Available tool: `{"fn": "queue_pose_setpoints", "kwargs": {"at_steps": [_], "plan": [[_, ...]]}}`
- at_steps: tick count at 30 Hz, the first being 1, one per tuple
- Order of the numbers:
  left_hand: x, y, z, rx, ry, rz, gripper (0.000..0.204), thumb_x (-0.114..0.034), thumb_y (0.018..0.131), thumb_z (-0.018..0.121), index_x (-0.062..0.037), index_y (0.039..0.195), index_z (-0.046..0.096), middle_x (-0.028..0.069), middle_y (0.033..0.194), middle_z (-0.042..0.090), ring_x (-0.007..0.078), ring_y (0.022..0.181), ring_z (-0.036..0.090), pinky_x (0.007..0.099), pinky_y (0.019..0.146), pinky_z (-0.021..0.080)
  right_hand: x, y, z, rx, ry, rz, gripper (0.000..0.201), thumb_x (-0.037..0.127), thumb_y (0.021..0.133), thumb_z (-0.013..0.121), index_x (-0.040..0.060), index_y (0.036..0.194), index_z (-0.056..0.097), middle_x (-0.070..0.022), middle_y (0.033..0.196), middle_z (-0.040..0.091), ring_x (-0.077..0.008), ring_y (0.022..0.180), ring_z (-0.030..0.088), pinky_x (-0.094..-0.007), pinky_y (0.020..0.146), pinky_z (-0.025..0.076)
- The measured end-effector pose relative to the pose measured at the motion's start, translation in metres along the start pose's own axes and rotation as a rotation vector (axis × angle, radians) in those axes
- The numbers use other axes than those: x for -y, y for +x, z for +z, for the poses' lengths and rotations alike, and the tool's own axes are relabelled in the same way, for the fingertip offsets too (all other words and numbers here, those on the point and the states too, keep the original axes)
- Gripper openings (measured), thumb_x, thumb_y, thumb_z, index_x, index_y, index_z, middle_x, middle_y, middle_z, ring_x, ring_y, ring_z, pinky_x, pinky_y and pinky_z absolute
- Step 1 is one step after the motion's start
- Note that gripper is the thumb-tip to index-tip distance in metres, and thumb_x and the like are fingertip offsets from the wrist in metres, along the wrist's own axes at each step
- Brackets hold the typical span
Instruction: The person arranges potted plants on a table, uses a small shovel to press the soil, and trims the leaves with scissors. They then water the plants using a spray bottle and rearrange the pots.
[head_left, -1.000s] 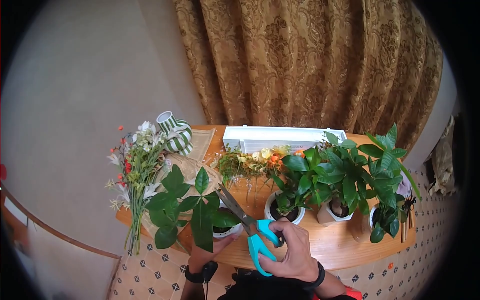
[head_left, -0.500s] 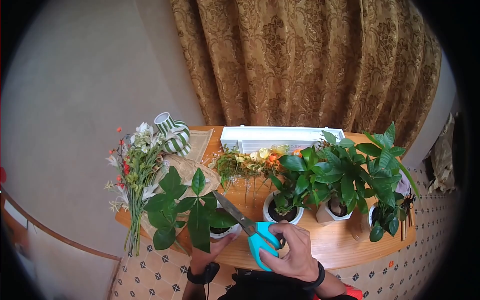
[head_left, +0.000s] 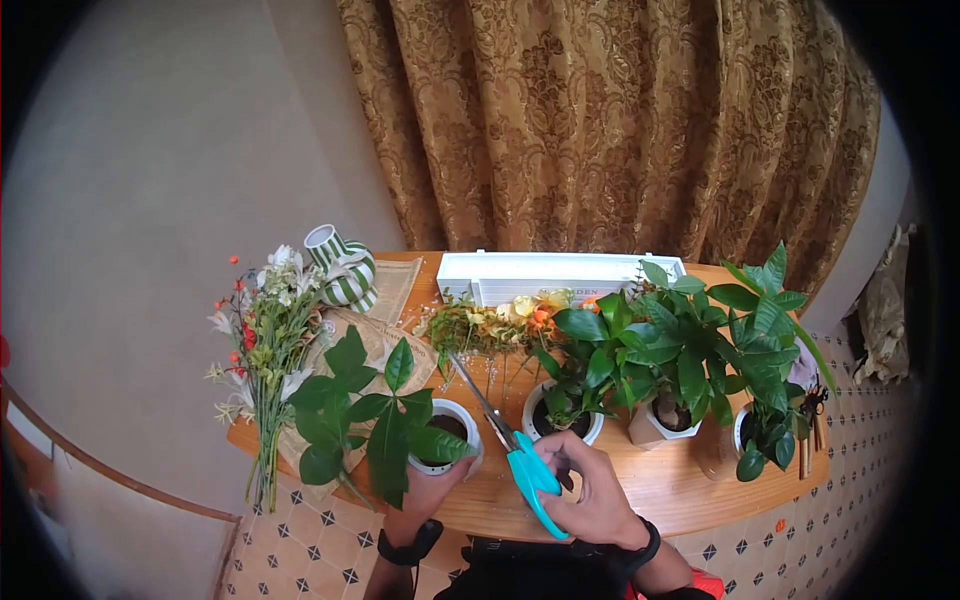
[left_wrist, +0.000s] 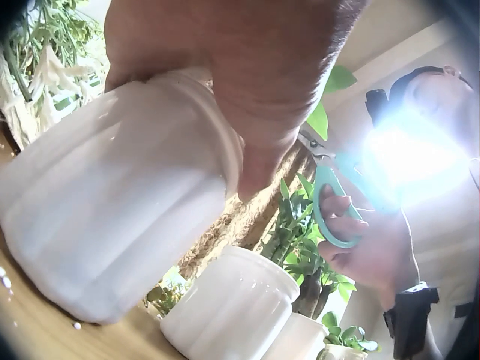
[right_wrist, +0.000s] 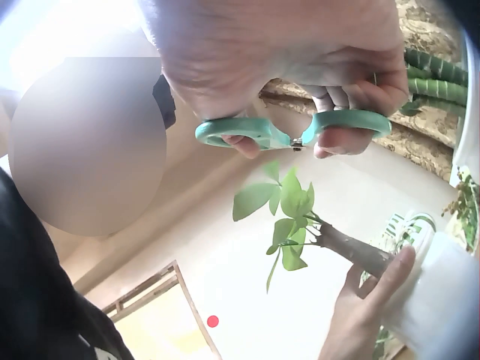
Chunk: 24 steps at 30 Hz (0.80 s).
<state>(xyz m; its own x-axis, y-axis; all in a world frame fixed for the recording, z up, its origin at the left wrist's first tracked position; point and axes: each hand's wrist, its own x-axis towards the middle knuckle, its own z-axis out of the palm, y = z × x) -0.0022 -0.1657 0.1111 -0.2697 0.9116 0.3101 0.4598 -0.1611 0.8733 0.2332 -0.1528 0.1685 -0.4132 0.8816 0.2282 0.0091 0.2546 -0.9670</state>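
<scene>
My left hand (head_left: 425,497) grips the rim of a white pot (left_wrist: 112,195), with the thumb on one side. Dark soil shows inside it in the head view. The plant (right_wrist: 352,251) in it has a thick brown trunk and broad green leaves (head_left: 385,435), which spread left over my hand. My right hand (head_left: 600,500) holds teal-handled scissors (head_left: 535,482), fingers and thumb through the loops. Their blades point up and left, just right of the pot, with little gap between them. In the right wrist view the leafy top lies below the scissors, apart from them.
More potted plants (head_left: 690,350) stand along the right of the wooden table (head_left: 640,490). Behind lie yellow and orange flowers (head_left: 525,315) and a white planter box (head_left: 560,268). A flower bunch (head_left: 265,350), brown paper (head_left: 385,335) and a striped vase (head_left: 345,275) are at left.
The scissors have swung right and away from the leaves, and their blades have drawn closer together. More of the pot's rim and soil shows. My left hand keeps its grip on the pot.
</scene>
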Motion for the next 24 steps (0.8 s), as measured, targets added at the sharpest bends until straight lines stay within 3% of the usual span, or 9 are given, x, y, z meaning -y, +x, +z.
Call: {"fn": "queue_pose_setpoints", "kwargs": {"at_steps": [2, 4, 5, 7, 10, 11, 13, 15, 24], "plan": [[-0.001, 0.003, -0.008, 0.074, -0.057, -0.055, 0.11, -0.021, 0.066, 0.097, 0.0006, 0.151, 0.031, 0.0165, 0.137, 0.054, 0.0254, 0.118, 0.061, 0.0372, 0.097, 0.052, 0.008, 0.004, 0.001, 0.042, 0.115, 0.061, 0.04, 0.011, 0.082, 0.075, -0.0012, 0.116, 0.058, -0.0032, 0.09, 0.064, -0.0103, 0.077, 0.059, -0.0275, 0.074, 0.048], [0.006, 0.008, -0.017, 0.184, 0.292, 0.278, 0.114, -0.019, 0.067, 0.097, 0.002, 0.153, 0.026, 0.0159, 0.137, 0.053, 0.0244, 0.118, 0.061, 0.0374, 0.1, 0.051, 0.012, 0.009, -0.001, 0.083, 0.23, 0.121, 0.038, 0.006, 0.081, 0.071, 0.0014, 0.117, 0.058, 0.0003, 0.093, 0.063, -0.0091, 0.079, 0.058, -0.0269, 0.076, 0.046], [0.01, 0.009, -0.016, 0.184, 0.292, 0.279, 0.114, -0.019, 0.067, 0.097, 0.002, 0.153, 0.026, 0.0159, 0.137, 0.053, 0.0244, 0.118, 0.061, 0.0374, 0.1, 0.051, 0.012, 0.012, -0.002, 0.134, 0.248, 0.104, 0.037, 0.005, 0.086, 0.069, -0.001, 0.121, 0.056, -0.0038, 0.098, 0.067, -0.0097, 0.084, 0.062, -0.0262, 0.079, 0.048], [0.02, 0.01, -0.012, 0.146, -0.079, 0.172, 0.115, -0.017, 0.068, 0.096, 0.0034, 0.154, 0.023, 0.0147, 0.137, 0.053, 0.0236, 0.12, 0.06, 0.0378, 0.102, 0.051, 0.014, 0.016, -0.003, 0.184, 0.265, 0.083, 0.036, 0.003, 0.092, 0.067, -0.0035, 0.124, 0.054, -0.0079, 0.102, 0.071, -0.0102, 0.089, 0.066, -0.0256, 0.082, 0.05], [0.029, 0.014, -0.015, 0.189, 0.031, 0.251, 0.116, -0.016, 0.068, 0.096, 0.004, 0.155, 0.021, 0.0138, 0.136, 0.053, 0.023, 0.12, 0.061, 0.0383, 0.102, 0.051, 0.021, 0.019, -0.005, 0.199, 0.208, 0.057, 0.035, 0.002, 0.093, 0.066, -0.0034, 0.126, 0.052, -0.01, 0.106, 0.072, -0.0111, 0.094, 0.068, -0.0256, 0.081, 0.051], [0.027, 0.014, -0.014, 0.188, 0.031, 0.252, 0.116, -0.016, 0.068, 0.096, 0.004, 0.155, 0.021, 0.0138, 0.136, 0.053, 0.023, 0.12, 0.061, 0.0383, 0.102, 0.051, 0.029, 0.018, -0.004, 0.159, 0.241, 0.076, 0.038, 0.004, 0.089, 0.069, -0.0008, 0.124, 0.055, -0.0041, 0.101, 0.066, -0.0085, 0.09, 0.062, -0.0251, 0.08, 0.049], [0.022, 0.013, -0.009, 0.104, -0.128, 0.164, 0.099, -0.025, 0.063, 0.098, -0.0013, 0.143, 0.044, 0.0126, 0.133, 0.057, 0.0248, 0.122, 0.057, 0.0412, 0.107, 0.045, 0.033, 0.02, -0.006, 0.118, 0.276, 0.097, 0.04, 0.006, 0.085, 0.072, 0.0019, 0.122, 0.058, 0.0018, 0.096, 0.06, -0.0059, 0.086, 0.056, -0.0247, 0.079, 0.046], [0.024, 0.013, -0.011, 0.131, -0.12, 0.146, 0.099, -0.025, 0.063, 0.098, -0.0015, 0.143, 0.044, 0.0128, 0.134, 0.056, 0.0248, 0.123, 0.056, 0.0412, 0.108, 0.045, 0.032, 0.022, -0.009, 0.151, 0.152, -0.014, 0.037, 0.01, 0.09, 0.071, -0.0035, 0.12, 0.056, -0.0051, 0.092, 0.067, -0.0095, 0.081, 0.062, -0.0257, 0.076, 0.049], [0.01, 0.014, -0.013, 0.214, -0.224, 0.016, 0.096, -0.025, 0.066, 0.097, -0.0016, 0.142, 0.044, 0.0106, 0.128, 0.061, 0.0224, 0.118, 0.06, 0.0414, 0.11, 0.042, 0.014, 0.024, 0.0, 0.166, 0.013, 0.029, 0.043, 0.022, 0.084, 0.078, -0.0027, 0.114, 0.06, -0.0067, 0.087, 0.064, -0.0123, 0.073, 0.058, -0.03, 0.067, 0.049]]}}
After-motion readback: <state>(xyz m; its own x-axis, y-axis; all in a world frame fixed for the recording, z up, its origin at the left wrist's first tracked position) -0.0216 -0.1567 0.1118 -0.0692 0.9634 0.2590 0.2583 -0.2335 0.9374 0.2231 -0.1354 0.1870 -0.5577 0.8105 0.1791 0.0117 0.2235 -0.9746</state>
